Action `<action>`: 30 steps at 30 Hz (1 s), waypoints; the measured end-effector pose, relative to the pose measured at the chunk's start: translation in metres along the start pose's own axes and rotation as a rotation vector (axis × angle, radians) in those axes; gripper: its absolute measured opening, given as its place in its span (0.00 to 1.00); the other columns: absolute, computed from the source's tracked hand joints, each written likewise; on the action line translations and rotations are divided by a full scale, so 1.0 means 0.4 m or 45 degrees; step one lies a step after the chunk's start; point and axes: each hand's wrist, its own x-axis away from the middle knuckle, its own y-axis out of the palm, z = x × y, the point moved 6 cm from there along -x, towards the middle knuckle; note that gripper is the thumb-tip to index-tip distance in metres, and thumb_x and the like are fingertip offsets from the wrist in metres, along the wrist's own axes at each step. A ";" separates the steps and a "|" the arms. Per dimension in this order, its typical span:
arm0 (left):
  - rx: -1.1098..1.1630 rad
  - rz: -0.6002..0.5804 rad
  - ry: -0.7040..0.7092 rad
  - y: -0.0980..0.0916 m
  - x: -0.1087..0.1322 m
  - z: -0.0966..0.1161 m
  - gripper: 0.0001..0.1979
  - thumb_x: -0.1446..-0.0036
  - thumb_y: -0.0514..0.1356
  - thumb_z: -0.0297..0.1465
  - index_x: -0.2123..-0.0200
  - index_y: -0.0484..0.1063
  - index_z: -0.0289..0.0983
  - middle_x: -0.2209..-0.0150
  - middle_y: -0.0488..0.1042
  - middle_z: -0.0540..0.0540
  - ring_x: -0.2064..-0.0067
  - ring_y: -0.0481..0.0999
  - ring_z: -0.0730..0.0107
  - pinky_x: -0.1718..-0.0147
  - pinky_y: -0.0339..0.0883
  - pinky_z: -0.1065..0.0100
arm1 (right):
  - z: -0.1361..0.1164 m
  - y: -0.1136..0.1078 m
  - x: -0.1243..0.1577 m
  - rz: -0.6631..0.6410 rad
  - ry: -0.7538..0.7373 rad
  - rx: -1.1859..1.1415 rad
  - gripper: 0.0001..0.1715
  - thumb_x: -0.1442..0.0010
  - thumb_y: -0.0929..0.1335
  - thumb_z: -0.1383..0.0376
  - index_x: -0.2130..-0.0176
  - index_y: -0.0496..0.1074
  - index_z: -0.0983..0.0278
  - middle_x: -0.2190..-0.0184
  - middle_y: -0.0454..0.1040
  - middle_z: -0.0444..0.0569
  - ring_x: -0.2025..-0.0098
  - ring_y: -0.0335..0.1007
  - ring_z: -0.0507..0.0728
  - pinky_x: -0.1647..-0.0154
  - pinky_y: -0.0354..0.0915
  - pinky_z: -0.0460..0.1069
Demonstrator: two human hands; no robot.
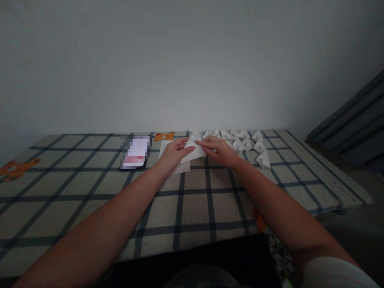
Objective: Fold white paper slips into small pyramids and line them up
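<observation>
A partly folded white paper (195, 152) is held between both hands above the checked cloth. My left hand (176, 153) grips its left side, with the thumb lying on top of the paper. On the other side, my right hand (218, 150) presses its fingertips on the paper's upper right part. Flat white sheets (183, 168) lie beneath and beside my left hand. Behind and to the right of my right hand, several small folded paper pieces (246, 144) stand in loose rows.
A phone (136, 152) with a lit, blurred screen lies left of the hands. The checked cloth (192, 204) covers the table, which meets a plain wall (186, 68). Dark folded fabric (354, 110) hangs at the right.
</observation>
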 end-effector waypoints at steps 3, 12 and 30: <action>0.021 -0.007 0.003 0.000 -0.001 -0.006 0.28 0.58 0.70 0.33 0.51 0.71 0.35 0.55 0.78 0.41 0.61 0.78 0.66 0.57 0.70 0.63 | 0.007 0.004 0.001 0.006 -0.002 0.007 0.22 0.37 0.63 0.68 0.44 0.68 0.58 0.62 0.72 0.49 0.61 0.66 0.52 0.60 0.62 0.48; -0.097 -0.052 -0.002 0.005 0.000 -0.008 0.29 0.57 0.69 0.33 0.49 0.69 0.35 0.55 0.78 0.41 0.60 0.78 0.66 0.56 0.69 0.62 | 0.010 0.021 0.007 -0.059 -0.028 0.128 0.23 0.38 0.63 0.69 0.43 0.67 0.61 0.62 0.70 0.50 0.62 0.64 0.52 0.60 0.61 0.48; -0.625 -0.146 0.097 0.026 0.028 0.038 0.37 0.54 0.67 0.35 0.40 0.61 0.41 0.84 0.60 0.60 0.84 0.58 0.79 0.81 0.48 0.74 | 0.028 -0.018 0.002 0.159 0.550 -0.168 0.16 0.43 0.68 0.57 0.64 0.79 0.67 0.70 0.77 0.49 0.72 0.67 0.49 0.71 0.61 0.44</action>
